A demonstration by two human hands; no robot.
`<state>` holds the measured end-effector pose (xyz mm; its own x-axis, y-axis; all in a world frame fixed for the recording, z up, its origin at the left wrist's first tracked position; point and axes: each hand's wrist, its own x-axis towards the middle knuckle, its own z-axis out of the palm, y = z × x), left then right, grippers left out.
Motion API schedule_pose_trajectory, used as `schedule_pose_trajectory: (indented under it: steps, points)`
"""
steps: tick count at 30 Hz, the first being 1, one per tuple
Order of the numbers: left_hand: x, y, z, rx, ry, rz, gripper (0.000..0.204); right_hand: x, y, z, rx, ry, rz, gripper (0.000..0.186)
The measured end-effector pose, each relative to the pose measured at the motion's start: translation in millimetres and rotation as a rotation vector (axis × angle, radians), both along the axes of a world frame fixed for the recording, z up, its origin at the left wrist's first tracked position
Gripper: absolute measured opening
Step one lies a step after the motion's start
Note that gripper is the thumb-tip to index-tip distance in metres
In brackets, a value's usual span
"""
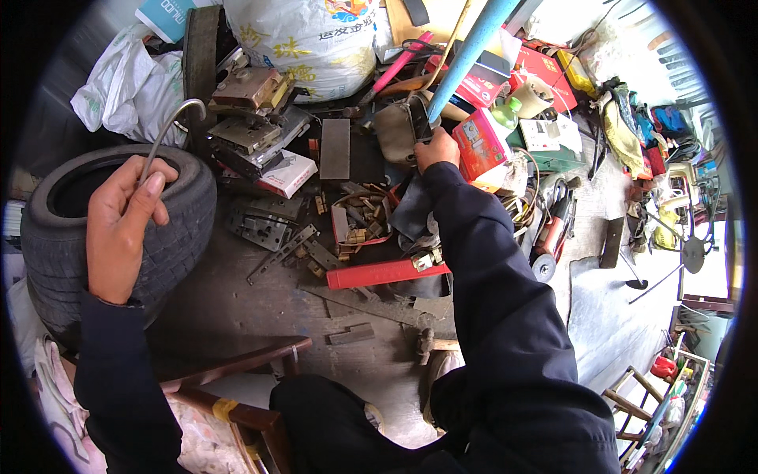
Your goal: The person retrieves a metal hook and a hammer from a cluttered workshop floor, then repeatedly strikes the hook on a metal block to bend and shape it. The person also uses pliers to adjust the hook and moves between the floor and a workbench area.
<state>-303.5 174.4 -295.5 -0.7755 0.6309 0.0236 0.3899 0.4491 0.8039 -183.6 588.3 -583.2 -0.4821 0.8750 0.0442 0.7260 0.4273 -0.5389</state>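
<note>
My left hand (120,225) is raised over a black tyre (178,237) at the left and grips a thin grey metal rod with a hooked top (167,130). My right hand (436,150) reaches forward to the cluttered middle and closes on a dark flat object (418,118) standing against a tan leather pouch (395,130). A blue pole (470,51) slants up just above that hand. Below my right forearm lies a red metal bar (379,274) beside a small tray of brass parts (359,229).
Flat steel plates and brackets (264,229) lie scattered on the dirty floor. Old lock bodies (249,99) are stacked behind them, with a large white sack (312,39) at the back. Red boxes (482,146), tools and cables crowd the right side. A wooden chair frame (237,367) stands near my knees.
</note>
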Motion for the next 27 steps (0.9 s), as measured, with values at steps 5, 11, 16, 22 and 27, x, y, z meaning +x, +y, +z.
schedule_pose_trajectory:
  steps: [5, 11, 16, 22, 27]
  points:
    - [1, 0, 0, 0.017, -0.013, -0.014, 0.024, 0, 7, -12, -0.002, 0.087, 0.03, 0.037]
    - [1, 0, 1, 0.037, -0.02, -0.029, 0.024, 5, 12, -25, -0.21, 0.14, 0.001, 0.044]
    - [1, 1, 1, 0.048, -0.041, -0.009, 0.024, 11, 2, -20, -0.074, 0.137, 0.096, 0.042]
    - [-3, -1, -2, 0.041, 0.001, -0.05, 0.023, 8, -5, -11, -0.298, 0.4, 0.059, 0.034]
    - [-4, -1, -5, 0.084, 0.004, -0.054, 0.025, 15, -6, 18, -0.438, 0.539, 0.173, 0.025]
